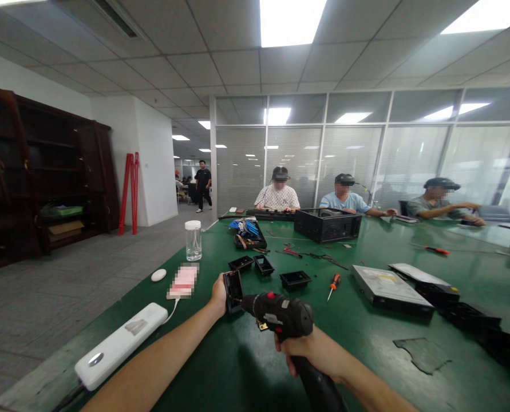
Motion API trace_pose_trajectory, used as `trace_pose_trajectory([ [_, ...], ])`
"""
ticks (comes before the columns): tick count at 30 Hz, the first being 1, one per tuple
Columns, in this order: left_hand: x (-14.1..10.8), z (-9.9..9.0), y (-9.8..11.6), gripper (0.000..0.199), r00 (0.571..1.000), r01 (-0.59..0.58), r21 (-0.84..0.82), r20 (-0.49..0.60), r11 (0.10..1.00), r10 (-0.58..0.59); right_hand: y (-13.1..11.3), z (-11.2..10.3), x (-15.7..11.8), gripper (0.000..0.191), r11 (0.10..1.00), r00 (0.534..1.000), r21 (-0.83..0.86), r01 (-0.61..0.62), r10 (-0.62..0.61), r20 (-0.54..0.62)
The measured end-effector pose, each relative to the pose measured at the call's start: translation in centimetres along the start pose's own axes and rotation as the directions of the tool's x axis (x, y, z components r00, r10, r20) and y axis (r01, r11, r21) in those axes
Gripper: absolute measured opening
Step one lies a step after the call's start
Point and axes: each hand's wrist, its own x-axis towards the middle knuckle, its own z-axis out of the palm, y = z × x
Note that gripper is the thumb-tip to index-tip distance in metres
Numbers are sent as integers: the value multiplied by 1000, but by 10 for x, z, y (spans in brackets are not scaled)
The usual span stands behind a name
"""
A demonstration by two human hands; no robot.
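My left hand [218, 296] is closed around the edge of a small black plastic box [233, 289], held up off the green table with its open side turned towards the drill. In my right hand [308, 349] is a black cordless drill [280, 313], gripped by its handle. The drill's nose points left at the box; whether its tip touches the box I cannot tell. Just beyond lie similar black plastic frames: one [240, 263] at the left, another [264, 265] beside it, and a third [295, 280] further right.
On the green table [186, 349] lie an orange screwdriver [334, 286], an optical drive [390, 290], a glass shard [422, 352], a jar [193, 241] and a white power strip [121, 343]. A black computer case [327, 224] and a tray of cables [249, 233] stand further back. Several people sit opposite.
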Motion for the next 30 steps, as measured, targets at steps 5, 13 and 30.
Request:
trace_pose_trajectory([
  [5,2,-2,-1,19,999,6,3,35,1000,-6,0,1,0,13,1000,1000,-12,-11,11,-10],
  [13,0,-2,0,19,999,3,16,36,1000,-4,-4,1,-2,13,1000,1000,-14,3,-3,-12],
  [30,5,-3,-2,18,998,1,-13,68,1000,0,0,0,-1,14,1000,1000,-8,13,-13,-5],
])
